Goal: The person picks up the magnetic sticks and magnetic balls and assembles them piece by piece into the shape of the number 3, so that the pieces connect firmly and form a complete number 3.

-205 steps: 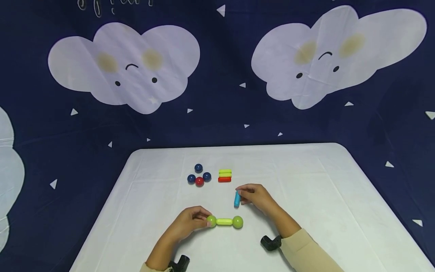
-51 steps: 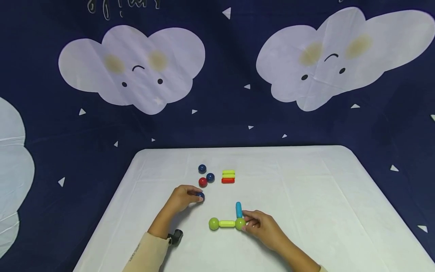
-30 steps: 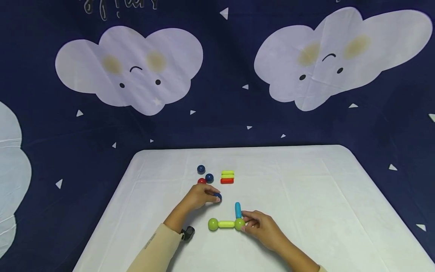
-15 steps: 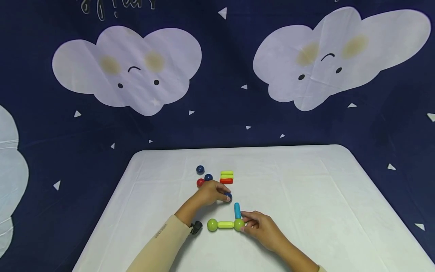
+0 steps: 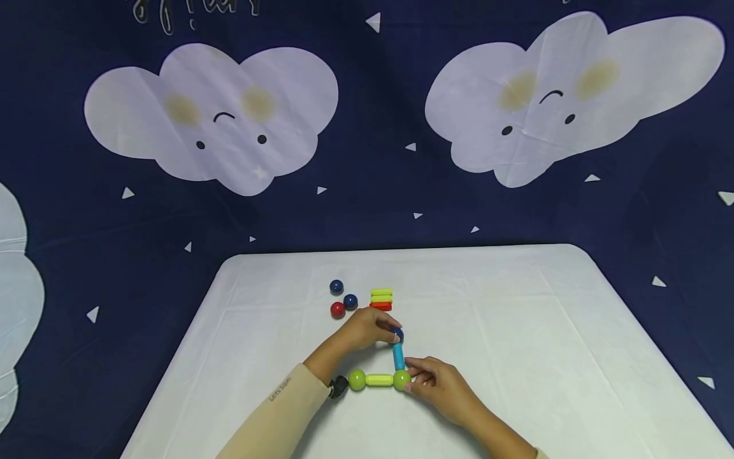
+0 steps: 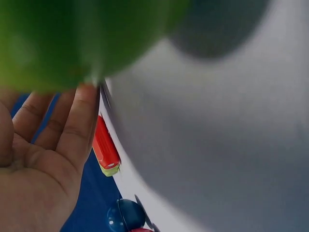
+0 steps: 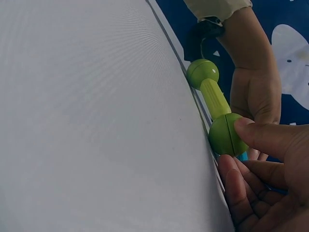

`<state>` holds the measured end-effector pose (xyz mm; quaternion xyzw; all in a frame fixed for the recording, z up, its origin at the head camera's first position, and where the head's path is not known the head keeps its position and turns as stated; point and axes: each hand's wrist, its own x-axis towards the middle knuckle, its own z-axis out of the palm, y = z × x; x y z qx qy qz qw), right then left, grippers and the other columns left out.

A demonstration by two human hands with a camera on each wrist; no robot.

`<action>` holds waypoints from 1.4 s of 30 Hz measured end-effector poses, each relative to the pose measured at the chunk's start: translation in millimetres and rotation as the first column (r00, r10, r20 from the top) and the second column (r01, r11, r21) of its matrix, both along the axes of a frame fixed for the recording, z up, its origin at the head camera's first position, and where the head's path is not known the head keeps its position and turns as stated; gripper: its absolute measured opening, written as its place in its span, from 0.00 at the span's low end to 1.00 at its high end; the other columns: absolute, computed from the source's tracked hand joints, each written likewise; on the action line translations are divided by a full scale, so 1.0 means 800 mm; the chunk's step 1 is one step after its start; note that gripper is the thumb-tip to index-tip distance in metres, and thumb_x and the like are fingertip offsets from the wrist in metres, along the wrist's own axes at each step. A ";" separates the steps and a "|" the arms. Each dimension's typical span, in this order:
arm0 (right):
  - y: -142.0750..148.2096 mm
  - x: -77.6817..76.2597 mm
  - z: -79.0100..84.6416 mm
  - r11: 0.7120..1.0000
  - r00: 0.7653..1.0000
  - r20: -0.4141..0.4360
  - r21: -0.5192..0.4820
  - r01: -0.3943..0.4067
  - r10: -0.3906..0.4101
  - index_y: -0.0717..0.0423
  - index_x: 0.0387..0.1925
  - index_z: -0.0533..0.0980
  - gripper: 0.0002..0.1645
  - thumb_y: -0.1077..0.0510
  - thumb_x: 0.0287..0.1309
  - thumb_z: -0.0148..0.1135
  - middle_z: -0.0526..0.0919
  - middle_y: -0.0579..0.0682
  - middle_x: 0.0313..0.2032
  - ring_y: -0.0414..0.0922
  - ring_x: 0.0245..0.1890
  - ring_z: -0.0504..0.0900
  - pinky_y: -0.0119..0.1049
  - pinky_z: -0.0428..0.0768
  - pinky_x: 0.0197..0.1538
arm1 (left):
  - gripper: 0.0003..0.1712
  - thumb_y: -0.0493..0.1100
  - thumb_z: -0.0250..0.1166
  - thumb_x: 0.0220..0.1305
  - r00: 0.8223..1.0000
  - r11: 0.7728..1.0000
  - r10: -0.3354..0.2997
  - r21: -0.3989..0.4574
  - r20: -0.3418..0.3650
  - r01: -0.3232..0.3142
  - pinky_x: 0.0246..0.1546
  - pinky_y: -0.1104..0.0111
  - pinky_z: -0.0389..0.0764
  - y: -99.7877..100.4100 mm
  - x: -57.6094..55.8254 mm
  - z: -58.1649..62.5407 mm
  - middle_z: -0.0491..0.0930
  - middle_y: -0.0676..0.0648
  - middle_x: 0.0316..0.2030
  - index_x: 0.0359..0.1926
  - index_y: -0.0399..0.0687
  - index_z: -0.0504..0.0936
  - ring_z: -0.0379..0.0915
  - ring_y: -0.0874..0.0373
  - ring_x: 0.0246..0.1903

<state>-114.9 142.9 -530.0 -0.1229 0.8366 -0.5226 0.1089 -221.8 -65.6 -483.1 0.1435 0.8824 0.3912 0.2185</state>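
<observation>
A yellow-green rod [image 5: 379,380] joins two green balls, the left ball [image 5: 357,380] and the right ball [image 5: 402,380]. From the right ball a blue rod [image 5: 398,357] points away toward the back. My right hand [image 5: 444,386] pinches the right green ball between thumb and fingers, as the right wrist view also shows. My left hand [image 5: 367,330] holds a dark blue ball [image 5: 397,335] right at the far end of the blue rod. In the left wrist view a blurred green ball [image 6: 87,38] covers the left fingertips.
Behind the left hand lie two dark blue balls [image 5: 350,301] and a red ball [image 5: 338,310]. Beside them two yellow-green rods [image 5: 381,295] and a red rod [image 5: 381,306] lie in a row. A dark cloud-print cloth [image 5: 367,217] hangs behind the white table [image 5: 516,319].
The blue rod went onto the right green ball. My left hand took a dark blue ball from the group and carried it right to the rod's far end. The right hand lately stays put.
</observation>
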 end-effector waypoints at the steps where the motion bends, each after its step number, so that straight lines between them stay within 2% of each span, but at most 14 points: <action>1: 0.000 0.000 0.000 1.000 1.000 0.000 0.000 0.000 0.000 0.62 0.60 0.78 0.31 0.51 0.59 0.72 0.85 0.48 0.43 0.32 0.36 0.80 0.27 0.81 0.39 | 0.14 0.48 0.75 0.59 1.000 1.000 0.001 0.005 0.000 -0.001 0.47 0.63 0.77 0.000 0.001 0.000 0.89 0.57 0.42 0.47 0.57 0.90 0.76 0.61 0.43; 14: -0.001 0.001 0.000 1.000 1.000 0.012 -0.015 0.016 -0.016 0.61 0.59 0.78 0.31 0.51 0.57 0.73 0.86 0.49 0.44 0.32 0.35 0.81 0.27 0.82 0.39 | 0.15 0.45 0.77 0.57 0.999 0.998 0.026 0.049 -0.021 -0.025 0.44 0.65 0.80 0.001 0.003 -0.005 0.87 0.53 0.39 0.45 0.51 0.88 0.78 0.60 0.38; 24: -0.001 0.002 -0.001 0.999 1.000 0.007 -0.029 0.024 -0.024 0.55 0.47 0.81 0.19 0.52 0.56 0.74 0.87 0.49 0.39 0.32 0.31 0.80 0.27 0.81 0.35 | 0.15 0.42 0.75 0.59 0.999 0.998 0.005 0.069 -0.044 -0.002 0.46 0.65 0.82 -0.001 0.005 -0.004 0.88 0.51 0.42 0.49 0.51 0.89 0.80 0.61 0.40; 36: -0.001 0.003 -0.002 0.999 1.000 -0.005 -0.030 0.015 -0.015 0.53 0.47 0.81 0.17 0.53 0.57 0.73 0.87 0.49 0.40 0.32 0.31 0.80 0.28 0.81 0.36 | 0.16 0.42 0.75 0.59 0.999 0.997 0.010 0.073 -0.044 -0.006 0.45 0.65 0.82 -0.002 0.006 -0.007 0.87 0.52 0.39 0.49 0.50 0.88 0.79 0.61 0.38; 42: -0.002 0.003 -0.002 0.999 1.000 -0.014 -0.036 0.013 -0.013 0.52 0.47 0.81 0.17 0.53 0.57 0.73 0.88 0.49 0.40 0.32 0.31 0.80 0.28 0.81 0.36 | 0.20 0.42 0.75 0.58 1.000 0.996 0.014 0.092 -0.027 -0.012 0.44 0.68 0.81 -0.007 0.004 -0.006 0.86 0.51 0.39 0.53 0.48 0.86 0.80 0.61 0.39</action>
